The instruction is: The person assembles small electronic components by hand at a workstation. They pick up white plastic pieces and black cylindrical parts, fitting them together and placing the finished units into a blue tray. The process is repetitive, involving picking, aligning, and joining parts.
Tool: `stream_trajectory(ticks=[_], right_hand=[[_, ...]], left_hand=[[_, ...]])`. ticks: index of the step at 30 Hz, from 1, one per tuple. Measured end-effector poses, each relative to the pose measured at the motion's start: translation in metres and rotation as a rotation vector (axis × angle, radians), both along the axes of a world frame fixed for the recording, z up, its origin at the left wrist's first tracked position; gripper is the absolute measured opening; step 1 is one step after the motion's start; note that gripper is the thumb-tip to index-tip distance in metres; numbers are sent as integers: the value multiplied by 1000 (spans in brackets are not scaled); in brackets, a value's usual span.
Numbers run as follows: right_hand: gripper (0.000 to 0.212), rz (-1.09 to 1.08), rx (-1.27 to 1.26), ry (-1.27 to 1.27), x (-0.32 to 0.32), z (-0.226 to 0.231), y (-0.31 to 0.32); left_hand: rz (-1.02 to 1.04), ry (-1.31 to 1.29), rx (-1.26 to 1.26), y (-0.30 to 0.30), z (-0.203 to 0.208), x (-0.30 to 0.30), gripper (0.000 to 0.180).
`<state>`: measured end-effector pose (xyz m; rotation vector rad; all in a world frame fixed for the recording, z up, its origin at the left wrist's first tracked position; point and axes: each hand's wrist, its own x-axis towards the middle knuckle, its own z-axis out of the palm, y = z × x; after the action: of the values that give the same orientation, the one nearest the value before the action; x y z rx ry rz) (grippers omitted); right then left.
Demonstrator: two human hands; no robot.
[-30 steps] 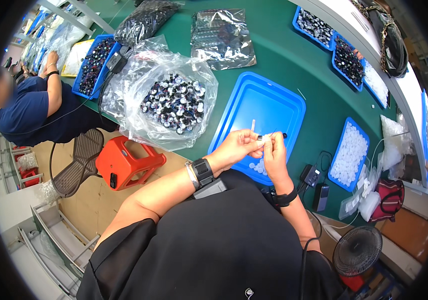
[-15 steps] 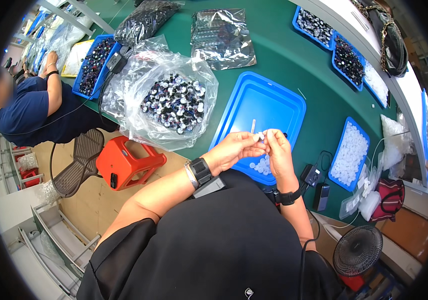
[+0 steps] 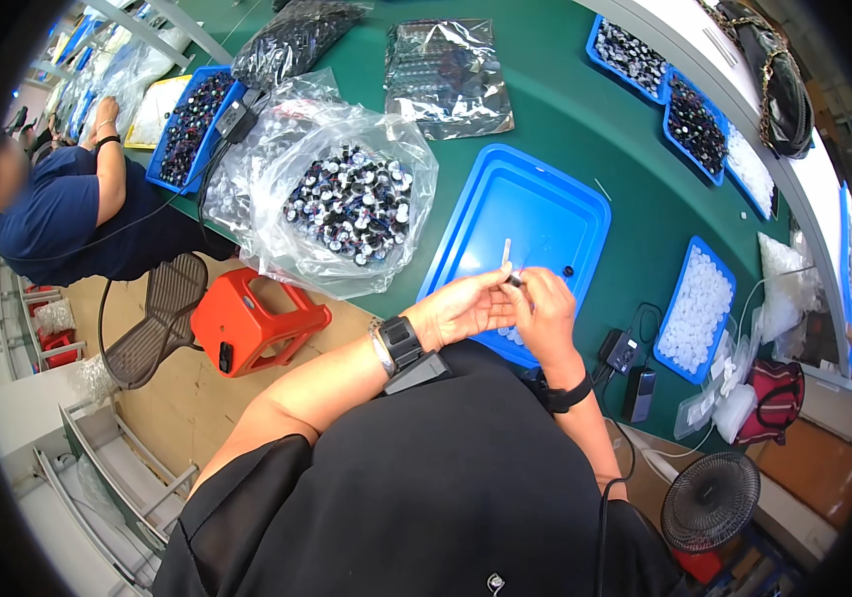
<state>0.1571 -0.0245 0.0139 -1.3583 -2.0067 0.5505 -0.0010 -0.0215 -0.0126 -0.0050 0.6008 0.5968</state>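
Over the near part of a blue tray (image 3: 535,189), my left hand (image 3: 468,308) and my right hand (image 3: 547,316) meet at the fingertips. Both are closed in a pinch around a small black part (image 3: 514,282), whose exact kind is too small to make out. A narrow pale strip (image 3: 507,249) shows in the tray just beyond my fingers. Another small black piece (image 3: 568,271) lies on the tray floor beside my right hand. Beneath my hands, small white translucent pieces (image 3: 512,336) are partly hidden.
Left of the tray sits an open clear bag (image 3: 414,149) of small black-and-white parts. A blue bin (image 3: 696,298) of white pieces stands to the right, near a black adapter (image 3: 619,348). Beyond are a flat silvery bag (image 3: 446,80) and several bins. A co-worker (image 3: 78,199) sits far left, near a red stool (image 3: 237,323).
My right hand has curled and turned inward against the left fingertips. A black part now shows in the pinch where a whitish one showed, and the loose black piece is more exposed.
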Motion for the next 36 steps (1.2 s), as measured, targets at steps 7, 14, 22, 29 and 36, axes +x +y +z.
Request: stream_trajectory(ticks=[7, 14, 22, 29, 36], right_hand=[[18, -2, 23, 46, -8, -16, -7], [25, 149, -112, -165, -14, -30, -12], [28, -180, -211, -194, 49, -88, 10], [22, -152, -266, -719, 94, -126, 33], [18, -176, -210, -693, 95, -127, 25]], left_hand=[[10, -9, -31, -6, -13, -4, 28], [-2, 90, -112, -13, -25, -14, 26], [695, 48, -106, 26, -36, -137, 43], [267, 639, 216, 37, -3, -104, 32], [-537, 833, 884, 12, -73, 10, 27]])
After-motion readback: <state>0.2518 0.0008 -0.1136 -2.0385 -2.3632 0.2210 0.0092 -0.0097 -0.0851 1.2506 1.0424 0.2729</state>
